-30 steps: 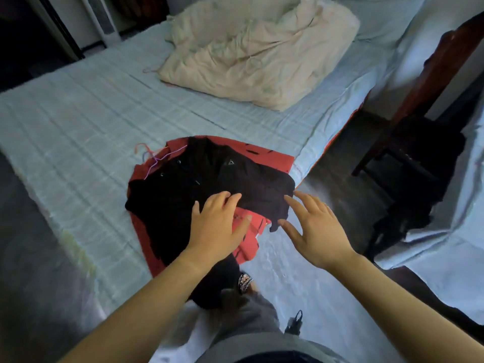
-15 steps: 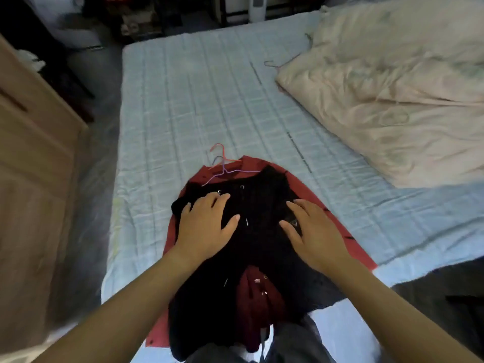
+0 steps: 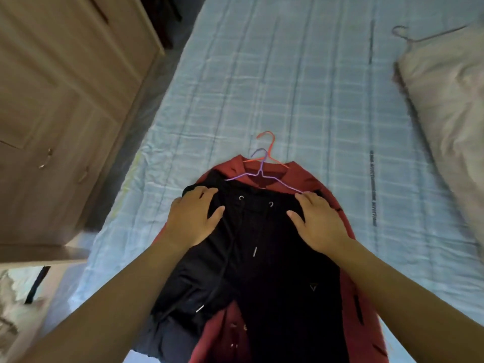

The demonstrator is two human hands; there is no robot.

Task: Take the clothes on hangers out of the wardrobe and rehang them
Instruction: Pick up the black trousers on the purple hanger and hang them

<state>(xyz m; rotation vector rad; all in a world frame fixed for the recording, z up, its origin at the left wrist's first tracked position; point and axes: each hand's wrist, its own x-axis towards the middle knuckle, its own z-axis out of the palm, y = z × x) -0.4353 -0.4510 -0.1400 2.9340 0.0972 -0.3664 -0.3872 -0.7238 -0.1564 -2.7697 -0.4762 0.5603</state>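
A black hooded garment (image 3: 262,258) with drawstrings lies on top of a red garment (image 3: 309,179) on the bed (image 3: 288,87). A purple wire hanger (image 3: 262,171) and an orange-red wire hanger (image 3: 271,148) stick out at the collars. My left hand (image 3: 195,218) rests on the black garment's left shoulder, fingers curled over its edge. My right hand (image 3: 317,221) lies on its right shoulder, fingertips at the purple hanger's arm. Whether either hand is pinching the cloth is unclear.
A light wooden wardrobe (image 3: 60,100) with metal handles stands at the left, close to the bed's edge. A cream duvet (image 3: 450,106) is piled at the right. Another wire hanger (image 3: 419,35) lies at the far right near the duvet.
The view has swung left and closer over the clothes. Both hands have slid up from the middle of the black garment to its shoulders.
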